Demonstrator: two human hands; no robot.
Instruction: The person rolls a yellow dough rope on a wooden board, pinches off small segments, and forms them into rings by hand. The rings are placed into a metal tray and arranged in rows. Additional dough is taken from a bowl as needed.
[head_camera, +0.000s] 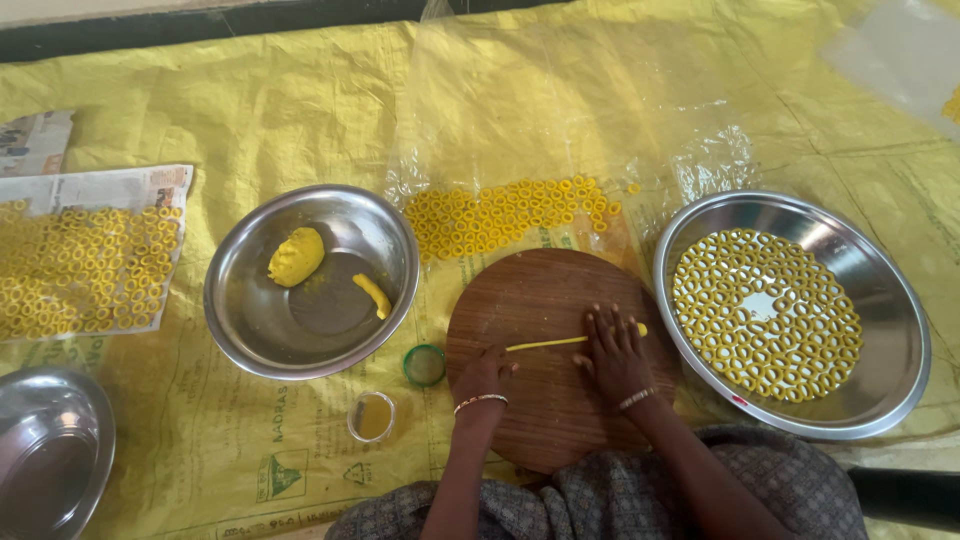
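A round wooden board (545, 290) lies in front of me on a yellow sheet. A thin rope of yellow dough (545, 344) lies across the board. My right hand (612, 352) rests flat on the rope's right part, fingers spread. Beside the rope's left end is my left hand (484, 375), its fingers curled and touching the board. A bangle is on each wrist. Left of the board, a steel bowl (240, 300) holds a lump of yellow dough (296, 256) and a short dough roll (373, 295).
A wide steel plate (890, 330) at the right holds several yellow dough rings (765, 312). More rings lie on clear plastic (510, 215) behind the board and on newspaper (85, 265) at the left. A green lid (425, 365), a small cup (372, 416) and another steel bowl (50, 460) sit nearby.
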